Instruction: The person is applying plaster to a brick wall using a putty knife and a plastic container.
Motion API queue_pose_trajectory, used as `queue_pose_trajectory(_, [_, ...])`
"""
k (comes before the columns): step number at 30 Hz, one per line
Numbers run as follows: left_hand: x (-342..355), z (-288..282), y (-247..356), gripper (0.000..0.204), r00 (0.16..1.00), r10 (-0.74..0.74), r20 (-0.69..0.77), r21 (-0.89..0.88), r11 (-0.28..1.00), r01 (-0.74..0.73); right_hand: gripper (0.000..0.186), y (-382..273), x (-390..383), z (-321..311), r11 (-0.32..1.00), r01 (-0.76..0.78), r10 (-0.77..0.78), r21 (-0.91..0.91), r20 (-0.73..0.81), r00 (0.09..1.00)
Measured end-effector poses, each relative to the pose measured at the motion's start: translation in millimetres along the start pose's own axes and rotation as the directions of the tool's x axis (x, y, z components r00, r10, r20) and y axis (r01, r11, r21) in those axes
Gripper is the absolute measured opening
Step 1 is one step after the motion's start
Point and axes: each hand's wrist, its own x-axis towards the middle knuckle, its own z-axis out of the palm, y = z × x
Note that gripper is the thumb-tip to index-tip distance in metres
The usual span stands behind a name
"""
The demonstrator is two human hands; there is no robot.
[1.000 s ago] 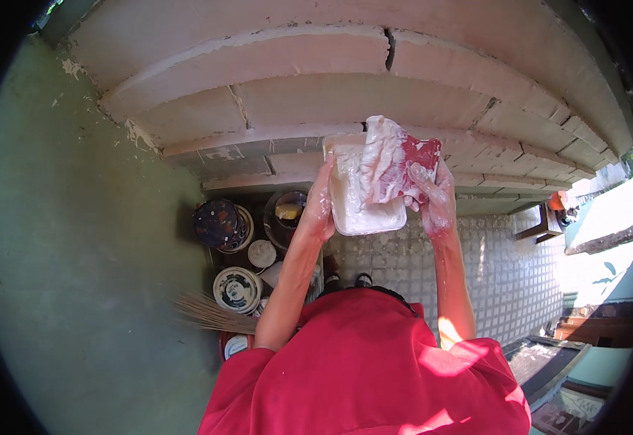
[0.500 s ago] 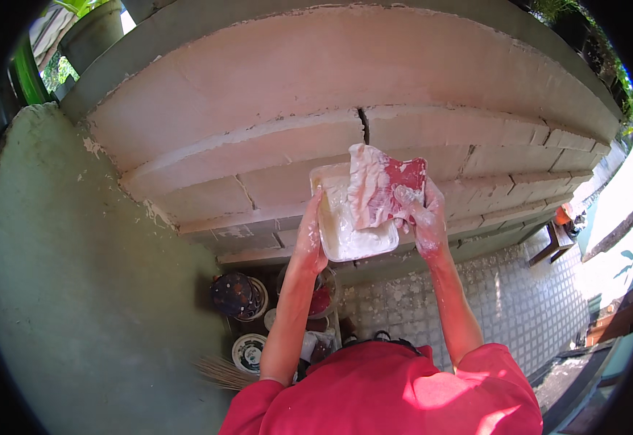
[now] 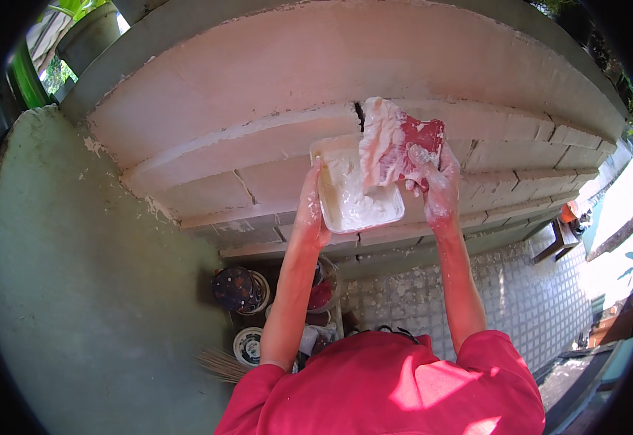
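My left hand (image 3: 311, 208) grips the left side of a white rectangular tub (image 3: 334, 199), its fingers around the edge. White putty coats the inside of the tub and lies thicker toward its near end. In my right hand (image 3: 441, 190) is a flat red putty spreader (image 3: 427, 133), pinched by its right part. A thick, wrinkled layer of pale putty (image 3: 379, 145) covers the spreader's left half, over the tub's right side. White smears mark my right fingers and wrist. Behind them, a dark crack (image 3: 359, 116) runs down the wall ledge.
A pale stepped block wall (image 3: 258, 80) spans the front, meeting a green wall (image 3: 99, 275) on the left. Paint-stained buckets (image 3: 240, 290) and a twig broom (image 3: 221, 365) sit low at left. A wooden stool (image 3: 557, 241) stands on the tiled floor (image 3: 476, 279) at right.
Both hands have moved up toward the wall. The spreader has risen further and shifted right, leaving more of the tub's inside in view.
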Motion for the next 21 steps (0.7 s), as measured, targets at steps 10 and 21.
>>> queue_pose_trajectory(10, [14.4,4.7,-5.7,0.061,1.0,0.011,-0.016,0.061,0.998,-0.01,0.013,-3.8,91.5,4.3,0.885,0.382,-0.431,-0.266,-0.161,0.888])
queue_pose_trajectory(21, [-16.0,-34.4,-6.0,0.059,0.996,0.048,-0.071,-0.01,0.999,-0.049,0.031,16.4,97.5,99.9,0.115,0.188,-0.53,-0.976,0.1,0.842])
